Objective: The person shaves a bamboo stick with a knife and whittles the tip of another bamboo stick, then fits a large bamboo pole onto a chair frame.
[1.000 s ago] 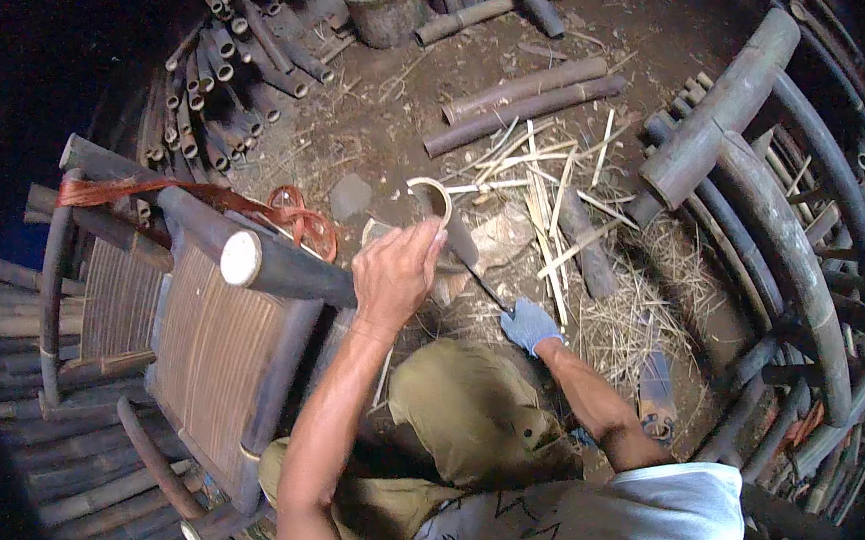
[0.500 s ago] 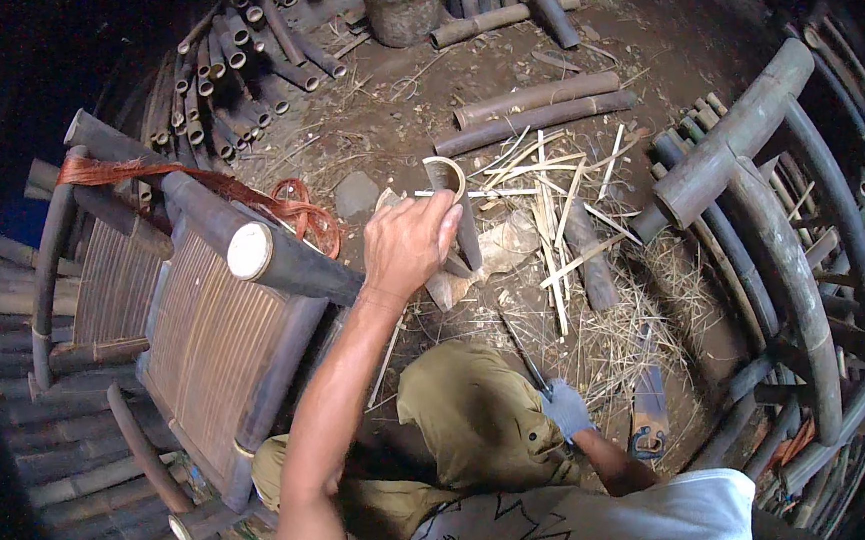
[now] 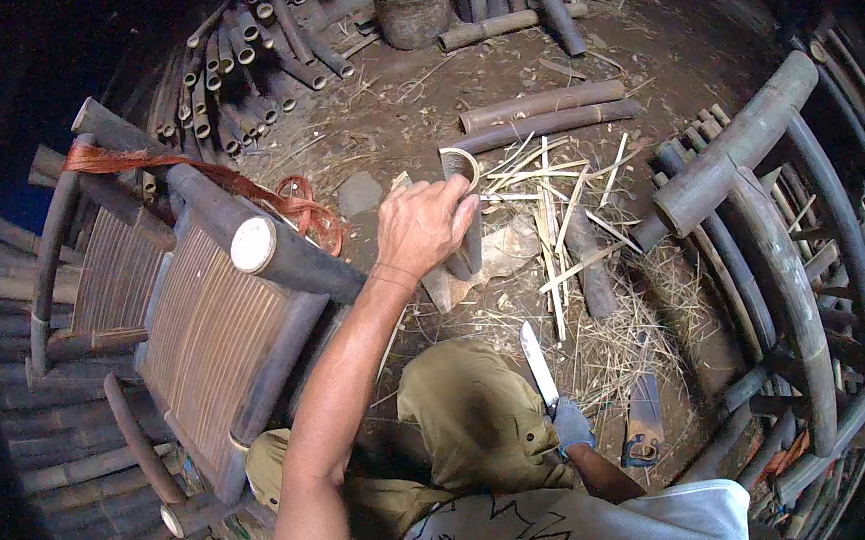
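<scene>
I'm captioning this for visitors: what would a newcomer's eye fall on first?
Probably the bright silver knife blade in the blue-gloved right hand, low and right of centre. Then the bare left hand gripping a curved brown bamboo piece near the middle, and a red-orange strap on the slatted brown bamboo chair at left.

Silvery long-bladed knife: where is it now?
Head view, lower right of centre: the knife is in the blue-gloved right hand, between the olive-green trousered knee and the flat-bladed handsaw.
</scene>
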The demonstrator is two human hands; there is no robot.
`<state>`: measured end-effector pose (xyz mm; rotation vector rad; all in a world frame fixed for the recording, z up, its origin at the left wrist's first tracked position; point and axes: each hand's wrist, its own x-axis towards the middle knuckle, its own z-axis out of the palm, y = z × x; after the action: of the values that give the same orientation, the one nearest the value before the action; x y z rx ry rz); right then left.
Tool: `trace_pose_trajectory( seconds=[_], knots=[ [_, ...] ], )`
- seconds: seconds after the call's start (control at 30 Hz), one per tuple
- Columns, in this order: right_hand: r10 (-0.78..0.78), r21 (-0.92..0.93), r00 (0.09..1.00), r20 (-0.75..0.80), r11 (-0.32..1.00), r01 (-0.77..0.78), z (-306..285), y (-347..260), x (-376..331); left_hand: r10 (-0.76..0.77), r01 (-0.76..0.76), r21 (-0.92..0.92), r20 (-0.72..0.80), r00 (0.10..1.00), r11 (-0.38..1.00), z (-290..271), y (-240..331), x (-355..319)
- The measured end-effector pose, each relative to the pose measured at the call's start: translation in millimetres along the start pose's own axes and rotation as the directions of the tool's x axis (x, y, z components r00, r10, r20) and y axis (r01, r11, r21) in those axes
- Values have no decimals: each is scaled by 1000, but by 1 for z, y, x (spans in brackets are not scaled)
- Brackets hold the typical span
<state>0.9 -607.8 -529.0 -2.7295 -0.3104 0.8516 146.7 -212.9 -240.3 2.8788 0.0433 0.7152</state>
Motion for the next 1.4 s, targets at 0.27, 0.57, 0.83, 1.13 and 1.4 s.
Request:
trace_pose_trajectory(
  seconds=[0.27,0.57,0.83,1.13,1.4],
  knots=[
    [79,-243,989,125,969,-46,-31,-24,17,5,-5,-28,2,1000,1000,-4,-3,-5],
    [-496,261,783,-374,754,602,-210,-167,70,11,-11,-20,0,1000,1000,-2,4,-9],
    [-764,350,601,-234,510,785,-285,-275,123,44,-44,-23,-7,999,999,-12,6,-24],
    [-797,234,527,-296,474,849,-261,-273,150,69,-66,-72,42,997,995,-17,10,-31],
    [-790,277,539,-292,470,838,-244,-263,161,130,-129,-45,15,991,991,-18,13,-36]
  ],
)
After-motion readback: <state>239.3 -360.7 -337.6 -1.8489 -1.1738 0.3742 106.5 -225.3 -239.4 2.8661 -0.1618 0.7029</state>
